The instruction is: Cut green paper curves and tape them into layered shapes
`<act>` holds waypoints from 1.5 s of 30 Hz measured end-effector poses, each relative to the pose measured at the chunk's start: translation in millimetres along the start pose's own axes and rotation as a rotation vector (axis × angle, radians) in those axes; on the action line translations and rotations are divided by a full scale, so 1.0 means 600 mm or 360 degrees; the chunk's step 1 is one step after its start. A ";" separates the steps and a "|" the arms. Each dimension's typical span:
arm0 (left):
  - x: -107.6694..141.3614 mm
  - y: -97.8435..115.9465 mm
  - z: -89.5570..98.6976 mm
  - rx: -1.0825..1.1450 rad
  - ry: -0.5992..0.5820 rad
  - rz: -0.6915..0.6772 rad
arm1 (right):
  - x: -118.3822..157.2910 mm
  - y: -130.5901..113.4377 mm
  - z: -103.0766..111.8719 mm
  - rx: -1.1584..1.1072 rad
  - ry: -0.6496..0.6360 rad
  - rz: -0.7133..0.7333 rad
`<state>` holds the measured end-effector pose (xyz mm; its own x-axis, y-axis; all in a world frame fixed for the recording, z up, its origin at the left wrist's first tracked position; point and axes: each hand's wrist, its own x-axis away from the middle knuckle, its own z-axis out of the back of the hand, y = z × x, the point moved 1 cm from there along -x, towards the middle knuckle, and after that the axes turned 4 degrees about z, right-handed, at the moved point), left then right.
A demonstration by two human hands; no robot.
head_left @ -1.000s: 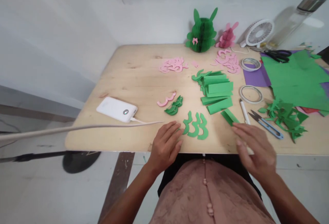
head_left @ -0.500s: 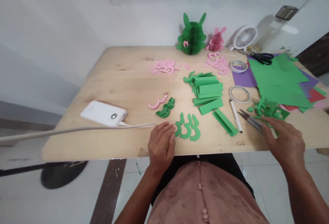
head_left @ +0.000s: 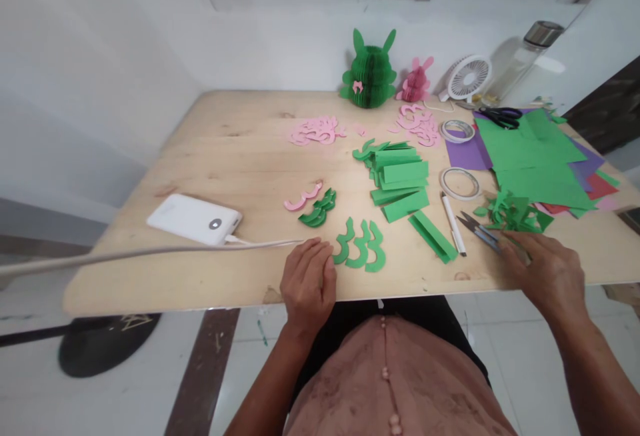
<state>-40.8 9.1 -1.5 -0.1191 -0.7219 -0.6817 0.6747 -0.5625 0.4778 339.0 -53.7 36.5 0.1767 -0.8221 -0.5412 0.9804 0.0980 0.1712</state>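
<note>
My left hand (head_left: 309, 283) rests on the table's front edge, fingers lying loosely on the wood. Its fingertips are beside the leftmost of several wavy green paper cutouts (head_left: 376, 257). At the right, my right hand (head_left: 547, 276) has its fingers curled around the handles of small scissors (head_left: 477, 230), whose blades lie slightly apart and point away to the left. The handles are mostly hidden beneath the hand. Green paper scraps (head_left: 520, 211) lie just beyond those fingers. A white pen (head_left: 453, 224) and a folded green paper strip (head_left: 433, 237) lie left of the scissors.
Folded green strips (head_left: 405, 173) are piled mid-table, with pink cutouts (head_left: 316, 131) behind. Tape rolls (head_left: 461, 184), coloured sheets (head_left: 537, 156) and black scissors (head_left: 503, 117) lie at right. A green paper rabbit (head_left: 373, 76) and fan (head_left: 467, 79) stand at back. A power bank (head_left: 194, 218) lies left.
My right hand has shifted slightly and now covers the scissors' handles; the green strip that showed by its fingers is out of sight. My left hand stays in place. The view has shifted a little.
</note>
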 end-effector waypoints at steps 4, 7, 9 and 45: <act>0.002 0.001 0.001 -0.0004 0.0045 -0.0024 | -0.004 0.000 -0.014 0.0066 -0.0066 0.0090; 0.002 0.001 0.001 0.0008 0.0064 -0.0036 | -0.005 0.005 -0.024 0.0152 -0.0086 0.0136; 0.003 0.001 0.001 0.0005 0.0075 -0.0045 | -0.008 0.011 -0.031 0.0152 -0.0104 0.0159; 0.003 -0.001 0.009 0.0047 0.0191 -0.0061 | -0.024 0.021 0.046 -0.1698 0.0356 -0.1965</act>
<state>-45.1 5.8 -0.1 -0.0550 -0.6472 -0.7603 0.6495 -0.6016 0.4651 346.5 -56.3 69.4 -0.7932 -0.6082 -0.0286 0.1263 -0.1184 -0.9849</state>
